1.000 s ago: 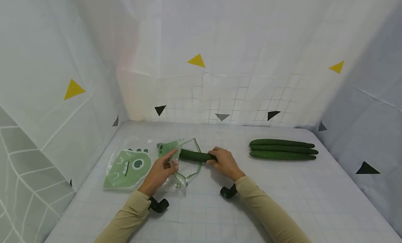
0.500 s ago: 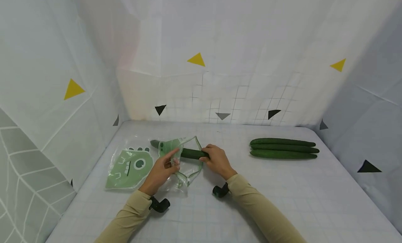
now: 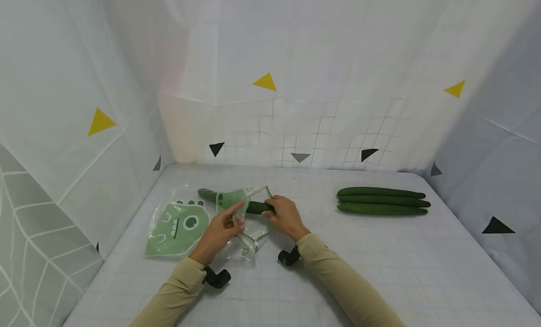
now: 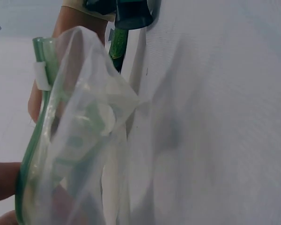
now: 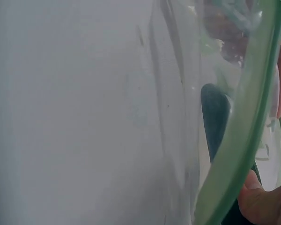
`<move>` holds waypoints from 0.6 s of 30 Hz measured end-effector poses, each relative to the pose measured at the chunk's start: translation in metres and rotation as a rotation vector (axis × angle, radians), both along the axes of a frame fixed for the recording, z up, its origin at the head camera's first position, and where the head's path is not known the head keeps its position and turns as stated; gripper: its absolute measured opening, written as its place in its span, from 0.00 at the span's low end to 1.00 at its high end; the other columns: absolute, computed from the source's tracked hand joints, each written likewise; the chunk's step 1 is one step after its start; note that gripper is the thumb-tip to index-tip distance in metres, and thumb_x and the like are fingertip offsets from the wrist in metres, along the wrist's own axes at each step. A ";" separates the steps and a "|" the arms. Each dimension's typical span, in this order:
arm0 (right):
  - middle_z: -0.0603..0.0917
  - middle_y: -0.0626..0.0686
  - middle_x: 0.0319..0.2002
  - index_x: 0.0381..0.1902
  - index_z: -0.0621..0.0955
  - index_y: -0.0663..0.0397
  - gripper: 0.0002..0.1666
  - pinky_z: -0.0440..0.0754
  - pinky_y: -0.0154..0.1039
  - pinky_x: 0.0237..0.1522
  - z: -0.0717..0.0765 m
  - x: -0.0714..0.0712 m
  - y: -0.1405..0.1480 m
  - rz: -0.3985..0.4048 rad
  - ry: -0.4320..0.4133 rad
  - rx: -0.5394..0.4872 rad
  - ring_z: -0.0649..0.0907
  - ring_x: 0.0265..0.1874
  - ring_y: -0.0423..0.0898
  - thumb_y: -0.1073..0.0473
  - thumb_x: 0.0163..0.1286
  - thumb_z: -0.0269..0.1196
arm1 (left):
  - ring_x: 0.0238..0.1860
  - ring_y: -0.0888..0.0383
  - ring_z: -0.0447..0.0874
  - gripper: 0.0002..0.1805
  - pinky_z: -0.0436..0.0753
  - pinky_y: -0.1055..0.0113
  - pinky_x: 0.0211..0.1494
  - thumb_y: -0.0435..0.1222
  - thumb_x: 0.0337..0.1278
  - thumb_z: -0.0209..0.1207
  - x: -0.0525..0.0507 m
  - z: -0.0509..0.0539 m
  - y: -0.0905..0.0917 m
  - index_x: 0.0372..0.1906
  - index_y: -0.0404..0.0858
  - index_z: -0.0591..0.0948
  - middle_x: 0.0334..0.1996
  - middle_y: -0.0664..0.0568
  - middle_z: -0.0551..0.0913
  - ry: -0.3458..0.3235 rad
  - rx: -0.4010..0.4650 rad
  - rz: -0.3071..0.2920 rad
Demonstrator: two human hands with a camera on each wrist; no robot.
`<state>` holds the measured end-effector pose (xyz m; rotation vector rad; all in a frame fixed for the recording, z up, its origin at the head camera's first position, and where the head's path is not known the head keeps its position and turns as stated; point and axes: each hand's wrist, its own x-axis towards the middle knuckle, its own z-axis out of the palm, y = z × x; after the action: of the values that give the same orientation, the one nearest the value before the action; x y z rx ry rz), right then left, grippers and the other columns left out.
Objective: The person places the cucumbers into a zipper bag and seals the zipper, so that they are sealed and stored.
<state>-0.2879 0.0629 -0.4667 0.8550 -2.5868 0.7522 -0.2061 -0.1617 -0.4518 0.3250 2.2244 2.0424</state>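
A clear zip bag [image 3: 230,198] with a green cartoon print lies left of centre with its mouth held open toward the right. Its green zip strip and white slider [image 4: 42,76] show in the left wrist view. My left hand [image 3: 219,234] holds the bag at its mouth, the index finger stretched along the plastic. A dark green cucumber [image 3: 258,207] lies partly inside, its far tip beyond the green print. My right hand [image 3: 286,217] grips the cucumber's near end at the bag's mouth. In the right wrist view, the thumb [image 5: 260,204] presses on the cucumber behind the strip.
Another green cartoon bag [image 3: 177,229] lies flat to the left, close beside the held one. Three cucumbers [image 3: 382,200] lie side by side at the right of the white table [image 3: 363,266]. White sheets with triangles stand around the back and sides.
My right hand has moved left, sliding the cucumber deeper into the bag; its tip now reaches farther left. The left hand has stayed nearly in place on the bag.
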 end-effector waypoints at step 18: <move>0.86 0.56 0.39 0.45 0.89 0.60 0.16 0.85 0.51 0.44 -0.001 -0.006 -0.029 -0.019 0.000 0.018 0.85 0.39 0.53 0.54 0.65 0.75 | 0.44 0.52 0.79 0.37 0.83 0.59 0.48 0.23 0.68 0.61 0.000 0.001 0.000 0.80 0.40 0.67 0.45 0.40 0.78 -0.011 -0.013 -0.026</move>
<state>-0.2937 0.0342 -0.4681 0.8349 -2.6013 0.7244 -0.2065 -0.1618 -0.4504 0.3388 2.2144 2.0111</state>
